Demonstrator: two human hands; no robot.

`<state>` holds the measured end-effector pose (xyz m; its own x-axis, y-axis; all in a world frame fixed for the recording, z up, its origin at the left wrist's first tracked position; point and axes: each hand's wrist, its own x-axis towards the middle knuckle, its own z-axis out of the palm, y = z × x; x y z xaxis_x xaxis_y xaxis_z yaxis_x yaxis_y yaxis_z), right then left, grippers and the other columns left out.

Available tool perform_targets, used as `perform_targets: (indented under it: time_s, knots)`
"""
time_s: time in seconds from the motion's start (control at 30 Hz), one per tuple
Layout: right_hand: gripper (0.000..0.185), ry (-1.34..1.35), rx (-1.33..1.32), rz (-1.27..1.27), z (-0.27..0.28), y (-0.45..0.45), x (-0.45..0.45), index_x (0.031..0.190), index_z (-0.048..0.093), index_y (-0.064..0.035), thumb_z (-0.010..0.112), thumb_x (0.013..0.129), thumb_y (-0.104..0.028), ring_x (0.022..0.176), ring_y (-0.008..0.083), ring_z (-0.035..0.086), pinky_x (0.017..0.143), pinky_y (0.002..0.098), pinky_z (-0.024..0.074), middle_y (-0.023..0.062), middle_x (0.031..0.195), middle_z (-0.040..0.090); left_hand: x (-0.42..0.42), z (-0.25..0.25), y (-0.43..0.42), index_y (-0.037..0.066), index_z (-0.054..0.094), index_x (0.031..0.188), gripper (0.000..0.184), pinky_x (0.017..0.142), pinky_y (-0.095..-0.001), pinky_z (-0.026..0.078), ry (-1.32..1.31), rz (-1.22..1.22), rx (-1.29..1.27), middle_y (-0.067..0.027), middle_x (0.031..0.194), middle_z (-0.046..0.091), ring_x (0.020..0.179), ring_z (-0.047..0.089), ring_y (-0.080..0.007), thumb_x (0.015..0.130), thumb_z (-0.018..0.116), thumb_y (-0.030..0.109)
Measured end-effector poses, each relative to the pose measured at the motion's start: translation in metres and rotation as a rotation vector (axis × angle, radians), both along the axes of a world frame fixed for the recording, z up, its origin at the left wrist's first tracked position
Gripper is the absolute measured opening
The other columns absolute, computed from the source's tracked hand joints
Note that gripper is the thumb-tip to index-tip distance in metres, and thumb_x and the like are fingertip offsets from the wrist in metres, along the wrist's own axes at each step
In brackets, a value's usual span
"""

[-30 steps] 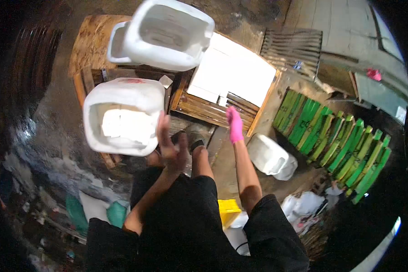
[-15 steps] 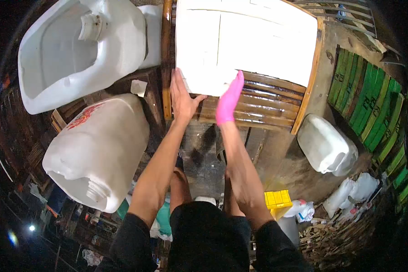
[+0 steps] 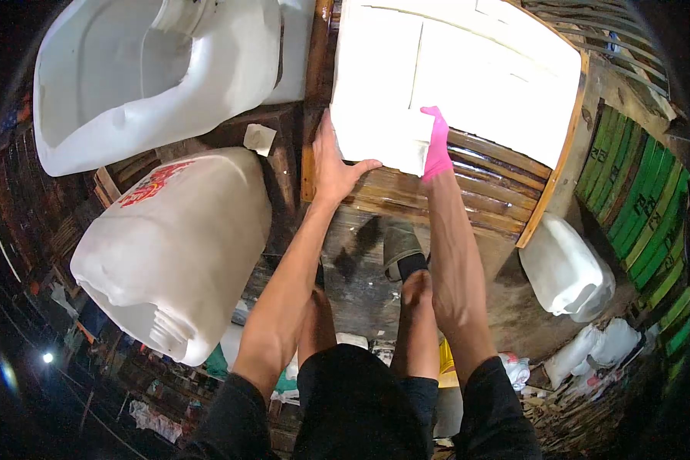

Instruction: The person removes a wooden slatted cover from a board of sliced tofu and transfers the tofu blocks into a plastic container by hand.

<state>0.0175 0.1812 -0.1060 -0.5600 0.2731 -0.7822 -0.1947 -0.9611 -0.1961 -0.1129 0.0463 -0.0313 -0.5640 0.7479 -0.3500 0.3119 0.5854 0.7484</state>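
A smooth white block (image 3: 379, 142), very bright in the light, lies at the front left of a wet slatted wooden rack (image 3: 491, 184). My left hand (image 3: 335, 170) is bare and rests against the block's left side, its thumb stretched along the front edge. On the block's right side presses my right hand (image 3: 438, 146), in a pink glove, fingers together and pointing away from me. Between them the two hands hold the block. More white blocks (image 3: 506, 80) cover the back of the rack, with thin seams between them; glare hides their surface detail.
Large cut white jugs (image 3: 176, 230) stand at the left, one with red print. A smaller white jug (image 3: 563, 264) lies right of the rack. Green slatted panels (image 3: 636, 192) lean at the far right. My sandalled foot (image 3: 401, 249) is below the rack.
The view has shifted, so the rack appears further right. My right hand has moved from the block's front right corner along its right side. My left hand stays at the left side.
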Motion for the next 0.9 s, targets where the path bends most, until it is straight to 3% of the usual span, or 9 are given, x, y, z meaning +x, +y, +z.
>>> perform_targets:
  time_s: [0.1,0.2,0.33,0.47,0.53,0.63,0.67,0.77,0.9]
  knots:
    - [0.056,-0.021,0.075,-0.062,-0.032,-0.015,0.006,0.108,0.057,0.0047,0.045,0.083,-0.043,0.083,0.0322,0.065,0.075,0.0411,0.0550,0.0186,0.094,0.066,0.000,0.000,-0.004,-0.003,0.021,0.143,0.117,0.112,-0.0425,0.027,-0.066,0.040,0.053,-0.0229,0.143,0.032,0.133,0.032,-0.0336,0.052,0.091,0.020]
    - [0.044,0.046,-0.058,-0.168,0.016,-0.024,0.014,0.105,0.060,-0.0001,0.047,0.085,-0.037,0.079,0.0303,0.065,0.069,0.0392,0.0544,0.0144,0.089,0.067,0.015,0.033,-0.010,-0.003,0.020,0.143,0.118,0.112,-0.0424,0.026,-0.023,0.097,0.087,-0.0222,0.143,0.031,0.134,0.031,-0.0328,0.050,0.091,0.018]
    - [0.042,-0.026,-0.001,-0.197,0.113,-0.049,0.035,0.104,0.060,-0.0005,0.048,0.085,-0.036,0.078,0.0299,0.065,0.069,0.0389,0.0543,0.0141,0.088,0.066,0.029,0.165,-0.026,-0.002,0.023,0.143,0.117,0.110,-0.0464,0.028,-0.148,0.115,0.140,-0.0237,0.142,0.034,0.131,0.034,-0.0394,0.048,0.089,0.011]
    - [0.040,-0.050,0.111,-0.127,0.242,-0.090,0.035,0.103,0.060,-0.0009,0.048,0.085,-0.035,0.078,0.0295,0.065,0.068,0.0385,0.0541,0.0139,0.088,0.066,0.020,0.300,-0.071,-0.002,0.031,0.142,0.087,0.103,-0.0492,0.035,-0.016,0.147,0.281,-0.0261,0.133,0.045,0.122,0.044,-0.0417,0.075,0.076,0.030]
    - [0.039,-0.034,0.167,-0.057,0.304,-0.120,0.017,0.102,0.060,-0.0011,0.048,0.085,-0.034,0.078,0.0293,0.065,0.068,0.0383,0.0540,0.0138,0.087,0.066,0.004,0.344,-0.108,-0.001,0.039,0.137,0.065,0.098,-0.0420,0.043,-0.010,0.242,0.212,-0.0230,0.137,0.043,0.123,0.045,-0.0383,0.084,0.068,0.021]
    - [0.038,0.010,0.247,0.099,0.378,-0.171,-0.028,0.101,0.060,-0.0015,0.048,0.085,-0.034,0.077,0.0290,0.065,0.068,0.0381,0.0538,0.0137,0.087,0.066,-0.043,0.391,-0.159,0.004,0.044,0.135,0.047,0.089,-0.0341,0.049,-0.179,0.469,0.118,-0.0190,0.125,0.055,0.106,0.059,-0.0263,0.090,0.058,0.008]
    - [0.038,0.027,0.269,0.158,0.395,-0.187,-0.047,0.101,0.060,-0.0016,0.048,0.085,-0.033,0.077,0.0289,0.065,0.068,0.0380,0.0538,0.0136,0.086,0.066,-0.054,0.392,-0.174,0.001,0.045,0.133,0.047,0.091,-0.0350,0.047,-0.208,0.601,0.292,-0.0201,0.122,0.057,0.109,0.058,-0.0300,0.089,0.058,0.009]
    - [0.036,0.066,0.318,0.345,0.425,-0.230,-0.100,0.100,0.060,-0.0019,0.048,0.085,-0.033,0.077,0.0286,0.065,0.067,0.0377,0.0536,0.0135,0.086,0.066,-0.123,0.411,-0.217,0.001,0.046,0.131,0.046,0.101,-0.0402,0.038,0.112,0.346,0.078,-0.0221,0.127,0.051,0.121,0.047,-0.0386,0.086,0.054,0.007]
    - [0.035,0.028,0.353,0.488,0.398,-0.275,-0.169,0.099,0.060,-0.0023,0.048,0.085,-0.032,0.076,0.0282,0.065,0.067,0.0374,0.0535,0.0132,0.085,0.066,-0.182,0.328,-0.249,-0.001,0.046,0.129,0.050,0.100,-0.0448,0.036,0.078,0.383,0.007,-0.0258,0.123,0.051,0.118,0.046,-0.0409,0.080,0.053,0.008]
